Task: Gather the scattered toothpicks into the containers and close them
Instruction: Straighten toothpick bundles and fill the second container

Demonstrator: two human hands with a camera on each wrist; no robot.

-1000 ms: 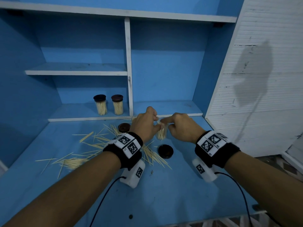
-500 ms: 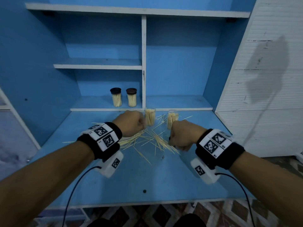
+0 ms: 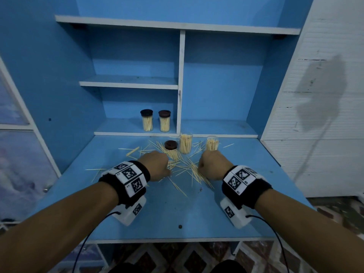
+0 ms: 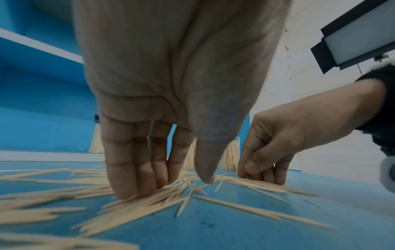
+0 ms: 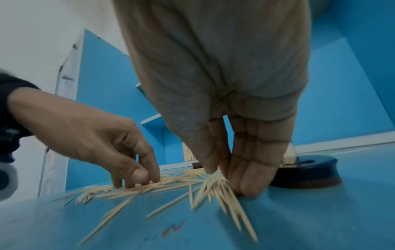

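Note:
Loose toothpicks point(image 3: 183, 168) lie scattered across the blue desk point(image 3: 177, 209). Two open clear containers point(image 3: 185, 143) point(image 3: 212, 144), part full, stand behind the pile. A dark lid point(image 3: 171, 145) lies left of them; a second lid point(image 5: 305, 170) lies beside my right fingers. My left hand point(image 3: 167, 170) point(image 4: 171, 184) presses fairly straight fingertips and thumb onto the picks, with a gap between thumb and fingers. My right hand point(image 3: 199, 168) point(image 5: 218, 175) pinches a bundle of picks against the desk.
Two closed, filled containers point(image 3: 146, 120) point(image 3: 164, 120) stand on the low shelf point(image 3: 136, 133) at the back left. A white upright divider point(image 3: 180, 85) splits the blue shelving. A white panel wall point(image 3: 315, 115) rises on the right. The desk's front edge point(image 3: 177, 239) is near my forearms.
Both hands have come down from the open container to the pile on the desk. Over the last half second they have shifted only slightly among the picks.

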